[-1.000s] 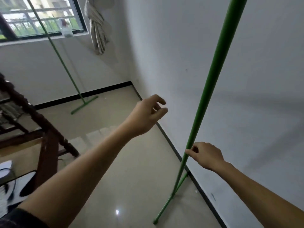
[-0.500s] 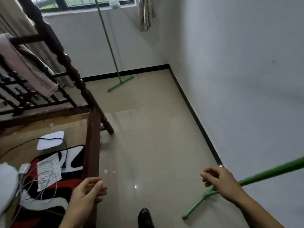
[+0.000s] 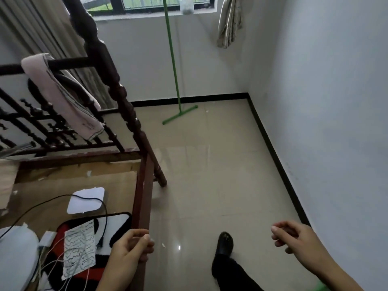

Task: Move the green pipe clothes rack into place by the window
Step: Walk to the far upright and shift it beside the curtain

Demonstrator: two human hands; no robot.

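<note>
Tiled floor (image 3: 210, 185): left hand (image 3: 128, 248) fingers round bed rail (image 3: 143, 198), right hand (image 3: 298, 238) fingers loose, empty.

I see my left hand (image 3: 130, 246) gripping the bed rail (image 3: 143, 198), right hand (image 3: 298, 238) loosely curled and empty; green rack upright (image 3: 172, 57) stands under the window (image 3: 147, 5).

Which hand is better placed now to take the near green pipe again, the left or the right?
The right hand, probably. It is free and half open, and the green pipe shows just below its forearm. The left hand is closed on the bed rail, away from the pipe.
</note>
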